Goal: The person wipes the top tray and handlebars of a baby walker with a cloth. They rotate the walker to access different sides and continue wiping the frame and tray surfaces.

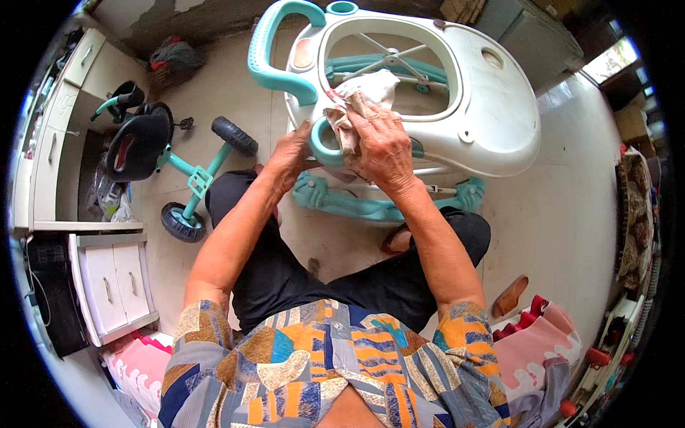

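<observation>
A white and teal baby walker (497,123) stands on the floor in front of me, with a teal curved handle (262,59) at its left and a round teal cup ring (319,140) on its near edge. My right hand (382,139) presses a crumpled, stained white cloth (377,88) against the tray beside that ring, its fingers bent over the cloth. Part of the cloth lies over the rim of the seat opening. My left hand (291,152) grips the walker's near left edge next to the ring; its fingertips are partly hidden beneath the edge.
A teal tricycle (179,163) with black wheels and seat is on the floor at left, near white cabinets (115,289). A brown slipper (510,296) lies at right by pink fabric (535,353). A bundle in a basket (174,61) sits at the upper left.
</observation>
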`<state>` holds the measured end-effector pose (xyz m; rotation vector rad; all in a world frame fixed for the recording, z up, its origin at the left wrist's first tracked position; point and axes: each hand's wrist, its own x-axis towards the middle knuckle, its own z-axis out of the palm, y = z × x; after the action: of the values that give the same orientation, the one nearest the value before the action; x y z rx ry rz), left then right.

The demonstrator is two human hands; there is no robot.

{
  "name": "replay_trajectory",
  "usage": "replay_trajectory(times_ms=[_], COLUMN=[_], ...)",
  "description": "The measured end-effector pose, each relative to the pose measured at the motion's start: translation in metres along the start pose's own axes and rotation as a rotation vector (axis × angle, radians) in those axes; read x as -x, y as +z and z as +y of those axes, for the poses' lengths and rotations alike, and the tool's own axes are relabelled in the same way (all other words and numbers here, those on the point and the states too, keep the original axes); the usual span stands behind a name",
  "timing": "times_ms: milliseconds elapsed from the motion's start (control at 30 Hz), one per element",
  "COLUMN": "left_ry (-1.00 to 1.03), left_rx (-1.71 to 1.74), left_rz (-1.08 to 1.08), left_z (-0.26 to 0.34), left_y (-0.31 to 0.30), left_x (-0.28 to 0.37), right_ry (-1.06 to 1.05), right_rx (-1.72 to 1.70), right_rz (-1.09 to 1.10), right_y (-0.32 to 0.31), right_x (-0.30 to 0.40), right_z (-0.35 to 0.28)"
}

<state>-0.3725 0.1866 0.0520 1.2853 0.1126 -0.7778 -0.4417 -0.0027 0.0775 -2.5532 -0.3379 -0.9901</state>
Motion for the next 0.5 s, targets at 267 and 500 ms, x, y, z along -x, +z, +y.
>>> replay_trajectory(times_ms=[267, 500], left_ry=[0.071, 0.077], left_rx=[0.204, 0.162], left_rz=[-0.039, 0.008], left_z=[0.009, 0.017], left_y=[-0.020, -0.005], left_x=[-0.016, -0.019], right_ry=[-0.031, 0.061], right_rx=[-0.088, -0.111], right_rz=[-0.055, -0.047], right_y=[-0.012, -0.008], right_x=[-0.007, 0.009], right_z=[-0.009, -0.016])
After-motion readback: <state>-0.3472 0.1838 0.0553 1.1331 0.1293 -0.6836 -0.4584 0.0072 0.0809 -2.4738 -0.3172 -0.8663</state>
